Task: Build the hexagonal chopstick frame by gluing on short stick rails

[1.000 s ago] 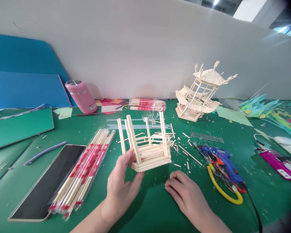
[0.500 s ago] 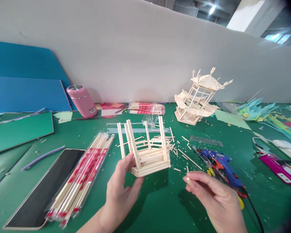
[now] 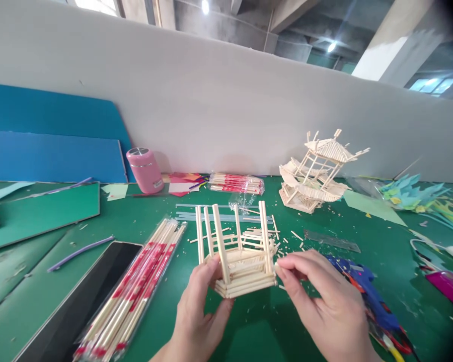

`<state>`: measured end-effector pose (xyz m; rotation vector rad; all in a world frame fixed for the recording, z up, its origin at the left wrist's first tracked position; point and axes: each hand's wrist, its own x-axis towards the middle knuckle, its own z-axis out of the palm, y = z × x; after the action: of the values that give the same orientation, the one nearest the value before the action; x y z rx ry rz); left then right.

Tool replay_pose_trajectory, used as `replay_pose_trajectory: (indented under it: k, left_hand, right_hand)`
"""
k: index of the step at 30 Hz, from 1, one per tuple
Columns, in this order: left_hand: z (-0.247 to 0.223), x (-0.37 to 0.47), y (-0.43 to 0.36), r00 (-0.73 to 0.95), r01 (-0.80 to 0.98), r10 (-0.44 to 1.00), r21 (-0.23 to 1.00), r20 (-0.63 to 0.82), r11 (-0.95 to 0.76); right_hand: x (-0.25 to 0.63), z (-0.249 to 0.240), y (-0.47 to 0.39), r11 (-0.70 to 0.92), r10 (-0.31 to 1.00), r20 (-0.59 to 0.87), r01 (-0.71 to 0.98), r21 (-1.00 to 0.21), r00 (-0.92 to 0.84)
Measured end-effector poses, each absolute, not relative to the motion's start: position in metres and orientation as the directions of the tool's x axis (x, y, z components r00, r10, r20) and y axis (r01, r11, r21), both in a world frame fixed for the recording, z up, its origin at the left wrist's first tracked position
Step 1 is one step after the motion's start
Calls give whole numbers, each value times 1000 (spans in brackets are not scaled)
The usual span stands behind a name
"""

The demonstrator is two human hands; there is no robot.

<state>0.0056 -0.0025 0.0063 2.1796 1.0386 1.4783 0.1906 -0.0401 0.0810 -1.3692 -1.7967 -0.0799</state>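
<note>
Clasping a stick frame (image 3: 250, 287) are fingers of the left hand (image 3: 201, 307); the right hand (image 3: 326, 301) pinches a tiny piece (image 3: 277, 268) alongside.

Green desk (image 3: 264, 327). Centre: a cream stick frame (image 3: 251, 286). Right of centre: a cream pavilion (image 3: 317, 191) with striped roofs. Lower left: cream sticks (image 3: 136, 286) banded red, and a black panel (image 3: 79, 304). Left: a pink flask (image 3: 146, 173), two blue boards (image 3: 53, 156). Lower right: a blue glue gun (image 3: 377, 300).
</note>
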Motion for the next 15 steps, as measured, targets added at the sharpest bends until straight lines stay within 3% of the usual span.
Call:
replay_pose_trajectory:
  k: [5,15]
  left_hand:
    - [9,6,-2,212,403,697,589,684,-701]
    - [9,6,-2,224,410,684,570,694,-712]
  right_hand:
    - [189,79,-30,443,705,701,840,-313,-110]
    - [192,75,-27,436,734,659,858,-271,-165]
